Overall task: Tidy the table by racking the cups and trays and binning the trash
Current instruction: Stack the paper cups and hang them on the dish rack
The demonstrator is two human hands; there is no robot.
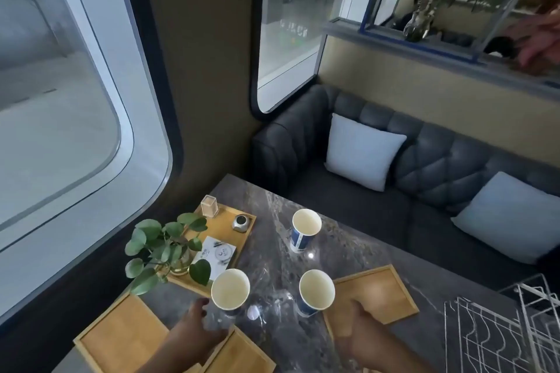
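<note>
On the grey marbled stone table (378,257) three open white-and-blue paper cups stand upright: one far out toward the sofa (305,229), one near the left hand (230,289), one near the right hand (316,292). The left hand (194,330) reaches in low beside the near-left cup, fingers loosely curled and partly open; it seems to touch or rest over a crumpled clear plastic wrapper (218,321), though whether it has closed on it I cannot tell. The right hand (357,330) lies over the corner of a flat square bamboo tray (378,294), just beside the near-right cup; its fingers look bent, and a firm hold is not visible. Two more bamboo trays sit at the near-left edge (121,333) and at the bottom (242,354), and the white wire rack (497,336) waits at the right. The main risk is a knocked cup: both near ones stand just beside the hands, tall and light, and a knuckle or a lifted tray edge could tip one, spilling any dregs. Dragging the wrapper could also nudge the near-left cup. The potted green plant (163,245) on the long bamboo tray (224,230) crowds the left side, so a wide swing could catch its leaves.
</note>
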